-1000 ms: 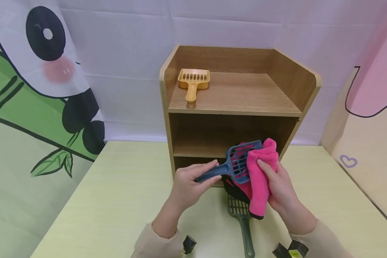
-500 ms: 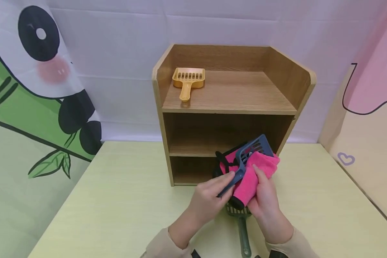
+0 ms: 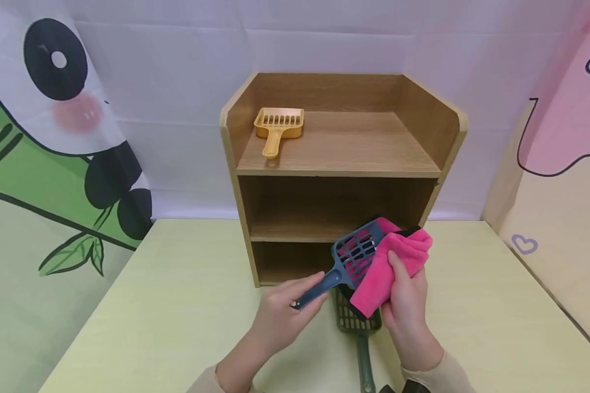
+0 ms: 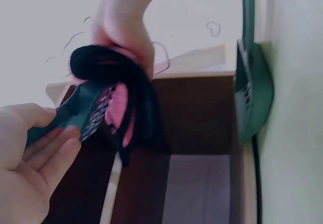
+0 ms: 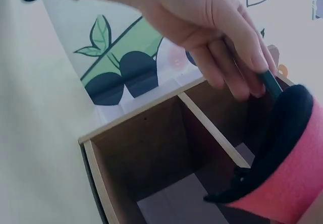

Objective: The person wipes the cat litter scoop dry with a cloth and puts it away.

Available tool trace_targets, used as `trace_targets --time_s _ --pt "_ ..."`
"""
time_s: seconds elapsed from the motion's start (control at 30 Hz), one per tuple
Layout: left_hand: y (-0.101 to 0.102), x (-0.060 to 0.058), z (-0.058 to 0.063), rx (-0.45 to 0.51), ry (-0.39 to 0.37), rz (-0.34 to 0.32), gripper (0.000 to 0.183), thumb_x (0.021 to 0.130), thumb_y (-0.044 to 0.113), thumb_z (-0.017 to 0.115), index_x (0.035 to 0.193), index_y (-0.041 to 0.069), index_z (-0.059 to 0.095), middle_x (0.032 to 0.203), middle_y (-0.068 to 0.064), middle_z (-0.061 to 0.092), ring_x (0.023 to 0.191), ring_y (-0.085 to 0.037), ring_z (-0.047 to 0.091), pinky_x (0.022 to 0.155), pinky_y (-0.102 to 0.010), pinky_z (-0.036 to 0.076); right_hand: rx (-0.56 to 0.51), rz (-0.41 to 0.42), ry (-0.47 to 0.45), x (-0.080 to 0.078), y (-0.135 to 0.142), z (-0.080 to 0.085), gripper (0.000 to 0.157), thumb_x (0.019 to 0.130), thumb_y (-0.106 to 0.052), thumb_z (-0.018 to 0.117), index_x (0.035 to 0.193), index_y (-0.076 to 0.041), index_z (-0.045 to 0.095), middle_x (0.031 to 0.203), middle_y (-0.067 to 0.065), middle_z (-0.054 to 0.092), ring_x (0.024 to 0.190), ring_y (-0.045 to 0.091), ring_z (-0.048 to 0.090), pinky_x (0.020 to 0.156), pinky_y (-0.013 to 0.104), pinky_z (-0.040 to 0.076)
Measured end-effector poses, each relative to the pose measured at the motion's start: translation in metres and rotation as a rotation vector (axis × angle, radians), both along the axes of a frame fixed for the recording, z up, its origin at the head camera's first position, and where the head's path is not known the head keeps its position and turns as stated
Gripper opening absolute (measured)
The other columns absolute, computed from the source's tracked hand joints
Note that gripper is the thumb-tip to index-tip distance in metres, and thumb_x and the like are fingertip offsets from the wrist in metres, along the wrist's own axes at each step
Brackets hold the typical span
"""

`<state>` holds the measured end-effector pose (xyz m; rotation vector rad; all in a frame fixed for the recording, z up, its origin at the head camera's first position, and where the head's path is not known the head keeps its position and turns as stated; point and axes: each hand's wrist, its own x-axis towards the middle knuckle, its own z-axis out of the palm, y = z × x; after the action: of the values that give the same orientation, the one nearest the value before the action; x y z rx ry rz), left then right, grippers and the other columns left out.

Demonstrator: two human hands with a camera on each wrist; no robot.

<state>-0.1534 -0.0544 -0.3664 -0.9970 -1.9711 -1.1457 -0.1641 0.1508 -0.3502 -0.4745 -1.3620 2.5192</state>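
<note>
My left hand (image 3: pixel 277 316) pinches the handle of a blue slotted litter scoop (image 3: pixel 328 279), thumb on one side and fingers on the other. My right hand (image 3: pixel 410 308) grips a bunched pink cloth (image 3: pixel 385 273) with black trim. The cloth lies against the scoop's head and covers its right side; more pink shows through the slots. In the left wrist view the cloth (image 4: pixel 144 105) wraps around the scoop's far end. Beneath both hands a dark green slotted scoop (image 3: pixel 365 360) lies on the table, its head partly hidden by the cloth.
A wooden shelf unit (image 3: pixel 341 174) stands behind the hands, with open compartments. On its top board, at the left, sits a yellow scoop (image 3: pixel 277 124). The pale table (image 3: pixel 177 316) extends to both sides, and a printed cloth backdrop (image 3: pixel 177 109) hangs behind.
The blue scoop swung upright and turned edge-on half a second ago, and now slants with its slotted face showing again. My right hand and the cloth have shifted slightly left and down its head.
</note>
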Motion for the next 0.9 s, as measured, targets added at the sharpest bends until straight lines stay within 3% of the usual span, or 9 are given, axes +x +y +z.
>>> trace_targets --time_s 0.1,0.2,0.37,0.57,0.77,0.9 --pt "-0.015 0.005 0.007 0.061 -0.086 -0.006 0.031 0.074 0.001 0.077 0.105 -0.002 0.071 0.090 -0.014 0.073 0.072 -0.015 0.070 0.059 -0.014 0.054 0.043 -0.033 0.030 0.001 0.002 0.002 0.056 0.093 -0.030 0.059 0.140 -0.026 0.030 0.135 -0.003 0.043 0.123 0.015 0.047 0.089 0.021 0.051" --pt "-0.032 0.012 0.017 0.124 -0.232 -0.018 0.031 0.074 -0.002 0.076 0.105 -0.002 0.071 0.091 -0.016 0.073 0.070 -0.010 0.068 0.054 -0.017 0.053 0.111 -0.032 0.041 0.000 0.006 0.004 0.052 0.093 -0.029 0.059 0.137 -0.024 0.032 0.131 -0.002 0.046 0.115 0.015 0.054 0.087 0.021 0.052" --pt "-0.052 0.018 0.037 0.242 -0.335 -0.060 0.032 0.074 -0.009 0.073 0.105 -0.006 0.069 0.090 -0.017 0.073 0.067 -0.005 0.064 0.050 -0.018 0.051 0.313 0.088 0.024 -0.003 0.015 0.003 0.042 0.095 -0.022 0.057 0.132 -0.019 0.038 0.125 -0.001 0.048 0.108 0.013 0.058 0.084 0.021 0.053" --pt "-0.051 0.014 0.072 0.342 -0.306 -0.075 0.031 0.073 -0.015 0.070 0.103 -0.008 0.068 0.094 0.000 0.073 0.071 -0.006 0.069 0.056 -0.018 0.054 0.509 0.218 0.065 -0.004 0.024 0.001 0.036 0.095 -0.020 0.057 0.127 -0.016 0.041 0.123 0.000 0.049 0.104 0.010 0.058 0.082 0.021 0.054" --pt "-0.038 0.001 0.100 0.278 -0.187 -0.018 0.029 0.074 -0.011 0.071 0.102 -0.005 0.070 0.088 -0.018 0.071 0.063 -0.006 0.062 0.054 -0.017 0.052 0.619 0.277 0.092 -0.003 0.030 0.000 0.036 0.094 -0.020 0.057 0.126 -0.014 0.041 0.122 0.001 0.048 0.104 0.011 0.057 0.080 0.023 0.055" --pt "-0.032 0.000 0.114 0.231 -0.109 0.002 0.025 0.074 -0.009 0.071 0.099 -0.004 0.071 0.082 -0.016 0.071 0.061 -0.009 0.060 0.051 -0.018 0.050 0.698 0.302 0.116 -0.003 0.034 0.000 0.035 0.094 -0.018 0.057 0.125 -0.012 0.043 0.121 0.002 0.049 0.103 0.010 0.057 0.079 0.024 0.055"
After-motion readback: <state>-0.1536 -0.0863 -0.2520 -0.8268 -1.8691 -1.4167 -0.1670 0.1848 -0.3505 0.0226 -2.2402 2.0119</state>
